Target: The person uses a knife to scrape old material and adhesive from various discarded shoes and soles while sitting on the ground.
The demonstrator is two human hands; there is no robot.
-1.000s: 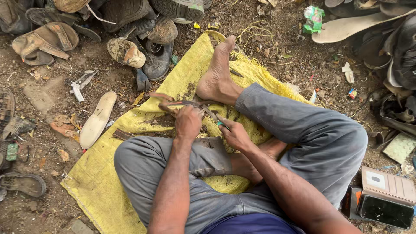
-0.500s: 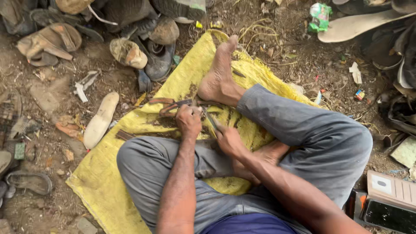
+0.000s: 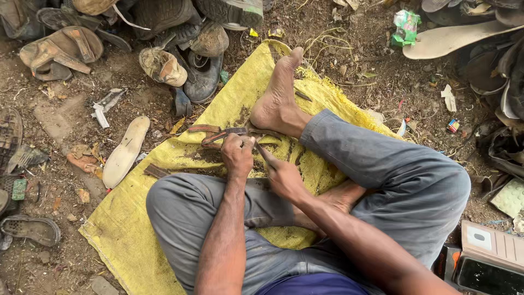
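1. Both hands sit closer together than a second ago, the right one drawn in toward the left, and the worn strap piece has shifted little.
2. Beneath the hands spreads a yellow woven sack [image 3: 218, 109], on which the person sits cross-legged in grey trousers [image 3: 393, 180].
3. Just beyond the hands rests the person's bare foot [image 3: 278, 98], its heel pressing down on the far end of the work.
4. Far off to the left of the hands lies a pale shoe insole [image 3: 125, 150] on the dirt.
5. Left hand [image 3: 237, 155] is closed, gripping a dark, worn sandal strap [image 3: 215, 135].
6. Right hand [image 3: 284, 177] is curled around a thin tool [image 3: 263, 153], its tip touching the strap beside the left fingers.
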